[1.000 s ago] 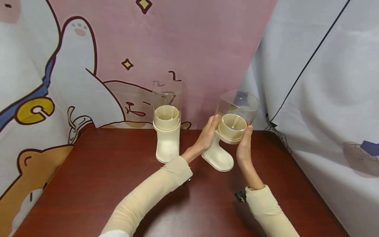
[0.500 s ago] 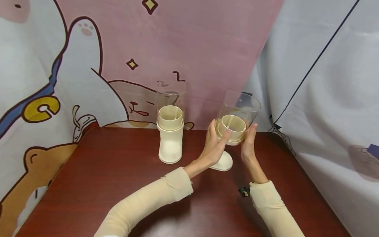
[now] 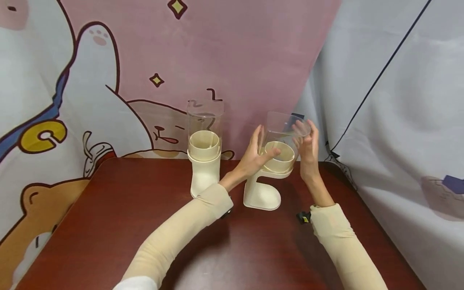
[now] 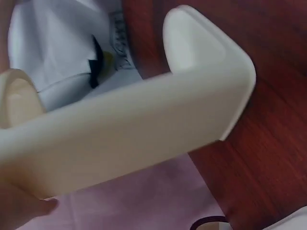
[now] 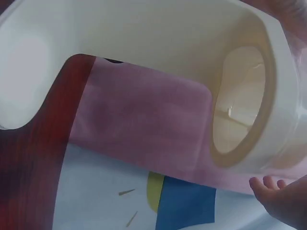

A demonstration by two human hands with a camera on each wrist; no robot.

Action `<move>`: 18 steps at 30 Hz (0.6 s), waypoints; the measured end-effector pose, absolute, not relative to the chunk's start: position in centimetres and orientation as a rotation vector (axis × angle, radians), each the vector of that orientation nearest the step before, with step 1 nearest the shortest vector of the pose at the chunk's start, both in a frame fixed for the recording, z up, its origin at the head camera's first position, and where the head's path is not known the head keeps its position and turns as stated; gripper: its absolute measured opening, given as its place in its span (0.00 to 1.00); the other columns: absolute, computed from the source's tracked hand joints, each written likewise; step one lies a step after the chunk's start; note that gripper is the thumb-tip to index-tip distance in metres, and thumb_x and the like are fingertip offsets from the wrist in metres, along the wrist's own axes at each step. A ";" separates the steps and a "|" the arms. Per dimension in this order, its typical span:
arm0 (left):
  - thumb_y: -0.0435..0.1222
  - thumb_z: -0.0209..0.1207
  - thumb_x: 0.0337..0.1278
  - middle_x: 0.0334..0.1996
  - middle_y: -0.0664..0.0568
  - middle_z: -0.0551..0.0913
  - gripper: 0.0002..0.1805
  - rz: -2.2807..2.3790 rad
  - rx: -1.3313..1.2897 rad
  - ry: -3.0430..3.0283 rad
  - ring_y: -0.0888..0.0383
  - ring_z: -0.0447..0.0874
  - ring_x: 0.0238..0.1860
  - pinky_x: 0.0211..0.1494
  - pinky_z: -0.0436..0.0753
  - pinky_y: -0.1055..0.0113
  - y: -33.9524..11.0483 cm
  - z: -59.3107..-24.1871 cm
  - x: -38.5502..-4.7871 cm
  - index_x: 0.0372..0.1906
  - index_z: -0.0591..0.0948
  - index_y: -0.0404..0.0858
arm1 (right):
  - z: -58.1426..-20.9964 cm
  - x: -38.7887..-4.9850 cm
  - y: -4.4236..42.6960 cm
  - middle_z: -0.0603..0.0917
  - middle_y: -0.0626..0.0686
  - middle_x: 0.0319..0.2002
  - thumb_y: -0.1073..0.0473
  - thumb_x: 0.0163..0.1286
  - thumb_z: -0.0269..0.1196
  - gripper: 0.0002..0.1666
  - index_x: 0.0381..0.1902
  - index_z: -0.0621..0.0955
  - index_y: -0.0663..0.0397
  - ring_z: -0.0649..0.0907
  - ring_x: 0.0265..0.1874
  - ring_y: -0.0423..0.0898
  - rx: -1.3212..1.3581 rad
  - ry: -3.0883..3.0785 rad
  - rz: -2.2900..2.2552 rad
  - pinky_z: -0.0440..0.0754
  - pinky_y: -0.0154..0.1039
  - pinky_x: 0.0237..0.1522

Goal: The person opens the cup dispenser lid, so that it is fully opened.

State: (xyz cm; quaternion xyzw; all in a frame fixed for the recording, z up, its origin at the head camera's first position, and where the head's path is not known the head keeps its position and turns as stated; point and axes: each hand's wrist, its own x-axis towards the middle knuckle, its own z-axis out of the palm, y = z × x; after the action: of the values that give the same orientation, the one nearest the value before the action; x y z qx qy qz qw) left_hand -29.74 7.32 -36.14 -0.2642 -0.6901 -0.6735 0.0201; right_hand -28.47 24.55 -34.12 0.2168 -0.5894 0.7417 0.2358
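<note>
A cream C-shaped stand (image 3: 266, 196) bears a tall clear container (image 3: 280, 125) with a cream inner ring (image 3: 279, 155) at its bottom. My left hand (image 3: 250, 159) holds the container's lower left side, thumb across the front. At the container's upper right, my right hand (image 3: 309, 151) has its fingers close to the clear wall; whether they touch is hard to tell. In the left wrist view the stand's upright back (image 4: 134, 129) fills the middle. The right wrist view shows my right fingertips (image 5: 268, 183) below the stand's upper ring (image 5: 276, 96).
A second cream stand with a clear container (image 3: 205, 177) stands upright to the left on the dark red table (image 3: 145, 225). Behind hangs a printed pink curtain (image 3: 253, 52), and a white one (image 3: 384, 141) is at the right.
My right hand has risen from the container's lower right side to near its rim. The held stand has turned, so its C-shape shows from the side. My left hand stays on the container.
</note>
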 end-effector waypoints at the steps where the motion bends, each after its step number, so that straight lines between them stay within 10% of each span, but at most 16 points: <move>1: 0.82 0.57 0.31 0.82 0.56 0.39 0.73 -2.108 -0.855 -2.131 0.59 0.40 0.81 0.80 0.52 0.51 7.3 -36.3 -30.1 0.80 0.37 0.55 | -34.0 -28.6 24.3 0.65 0.61 0.72 0.21 0.48 0.68 0.68 0.75 0.56 0.50 0.67 0.73 0.56 0.605 -1.621 2.027 0.56 0.57 0.76; 7: 0.79 0.61 0.29 0.82 0.51 0.38 0.77 -2.208 -0.869 -2.023 0.58 0.45 0.80 0.78 0.58 0.59 7.8 -37.1 -30.1 0.81 0.38 0.47 | -34.3 -29.0 22.9 0.79 0.65 0.60 0.27 0.47 0.73 0.62 0.69 0.66 0.58 0.85 0.53 0.49 0.631 -1.529 2.001 0.81 0.39 0.57; 18: 0.75 0.63 0.35 0.81 0.49 0.42 0.72 -2.194 -0.813 -1.924 0.55 0.49 0.80 0.75 0.64 0.64 8.3 -37.4 -28.5 0.80 0.42 0.45 | -34.9 -28.5 22.5 0.85 0.60 0.53 0.27 0.51 0.70 0.58 0.66 0.69 0.62 0.87 0.48 0.47 0.688 -1.454 1.946 0.84 0.37 0.51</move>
State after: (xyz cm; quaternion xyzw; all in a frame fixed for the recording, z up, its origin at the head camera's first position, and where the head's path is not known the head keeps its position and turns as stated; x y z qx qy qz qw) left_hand -28.53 8.28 -37.40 -0.2678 -0.6342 -0.7231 0.0559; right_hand -28.55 22.47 -34.85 0.2596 -0.5487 0.7343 0.3037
